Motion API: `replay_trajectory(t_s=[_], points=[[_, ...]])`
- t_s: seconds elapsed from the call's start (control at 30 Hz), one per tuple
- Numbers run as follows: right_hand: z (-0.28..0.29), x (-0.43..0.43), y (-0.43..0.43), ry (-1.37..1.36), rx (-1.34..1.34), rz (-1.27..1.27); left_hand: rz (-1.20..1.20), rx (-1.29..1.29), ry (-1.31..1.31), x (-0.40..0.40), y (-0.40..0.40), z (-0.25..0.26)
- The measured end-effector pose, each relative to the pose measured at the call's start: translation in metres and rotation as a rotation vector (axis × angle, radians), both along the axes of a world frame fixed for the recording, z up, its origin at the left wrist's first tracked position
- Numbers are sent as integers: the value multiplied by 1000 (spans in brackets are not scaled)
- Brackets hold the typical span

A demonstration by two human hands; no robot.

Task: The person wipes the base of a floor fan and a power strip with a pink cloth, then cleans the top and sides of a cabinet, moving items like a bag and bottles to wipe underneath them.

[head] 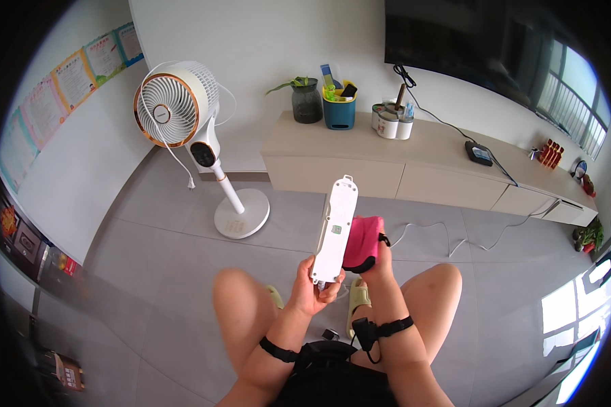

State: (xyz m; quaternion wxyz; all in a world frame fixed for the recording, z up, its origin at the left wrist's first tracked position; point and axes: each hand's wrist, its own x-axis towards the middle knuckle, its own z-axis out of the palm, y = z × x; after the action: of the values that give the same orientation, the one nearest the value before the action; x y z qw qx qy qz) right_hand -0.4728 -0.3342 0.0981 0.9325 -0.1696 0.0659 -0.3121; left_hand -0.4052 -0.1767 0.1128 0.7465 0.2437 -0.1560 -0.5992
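Observation:
My left hand [309, 292] grips a white power strip [336, 229] by its lower end, near where the cord comes out. The strip stands almost upright in view, with its screwed underside and a small green sticker towards me. Just right of it, my right hand [377, 264] has a bright pink cloth item [364, 240] with a black edge. That item lies against or just behind the strip's right side; whether they touch is unclear. The fingers of my right hand are mostly hidden by the pink cloth.
A white pedestal fan [168, 109] stands at the left, its plug [191, 183] dangling. Along the wall runs a beige TV cabinet [331, 170] bearing a plant jar, organizers and a black box. A white cable [427, 224] trails over the floor. A small black object [330, 334] lies between my legs.

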Motion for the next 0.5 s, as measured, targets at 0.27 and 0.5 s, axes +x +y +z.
replay_trajectory(t_s=[0.27,0.5], points=[[36,-8,-7,115,-31,-65,273,-93,-36,40,1,44],[86,16,-17,248,-412,118,537,257,-710,76,-17,102]])
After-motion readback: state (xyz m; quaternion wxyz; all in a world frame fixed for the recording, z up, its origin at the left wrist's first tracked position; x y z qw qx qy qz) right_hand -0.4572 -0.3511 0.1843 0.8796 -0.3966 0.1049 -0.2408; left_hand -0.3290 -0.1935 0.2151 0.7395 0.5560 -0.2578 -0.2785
